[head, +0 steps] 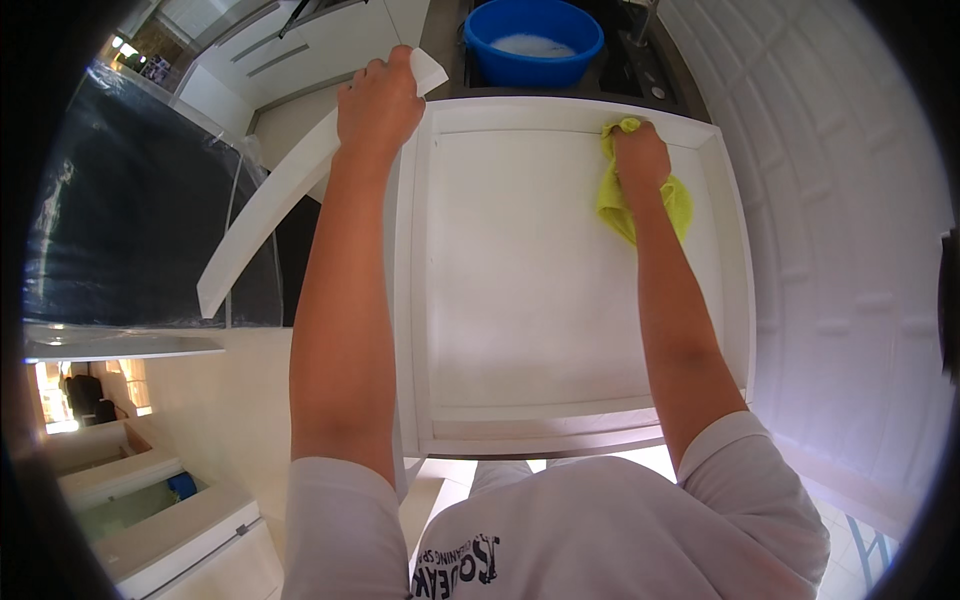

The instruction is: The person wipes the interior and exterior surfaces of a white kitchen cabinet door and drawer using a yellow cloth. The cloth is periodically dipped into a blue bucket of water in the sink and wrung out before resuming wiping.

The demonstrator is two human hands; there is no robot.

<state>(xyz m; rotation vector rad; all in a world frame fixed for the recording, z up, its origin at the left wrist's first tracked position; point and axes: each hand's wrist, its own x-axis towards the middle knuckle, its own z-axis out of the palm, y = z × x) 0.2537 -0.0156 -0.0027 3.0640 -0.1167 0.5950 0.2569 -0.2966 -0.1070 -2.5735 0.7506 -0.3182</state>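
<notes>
My right hand (643,159) holds a crumpled yellow-green cloth (679,206) against the floor of a shallow white drawer box (525,300), near its far right corner. Part of the cloth spreads out beneath my wrist. Up at the drawer's far left corner, my left hand (380,101) is closed around a long white board (259,225). One end of the board pokes out past my fingers, and the rest slants down to the left. My palm hides the stretch that I grip.
Beyond the drawer, a blue plastic basin (534,45) with suds stands in a dark sink (622,75) with a tap. A white textured wall (832,247) rises on the right. To the left is a dark, plastic-wrapped surface (142,217); white cabinets (315,52) stand behind.
</notes>
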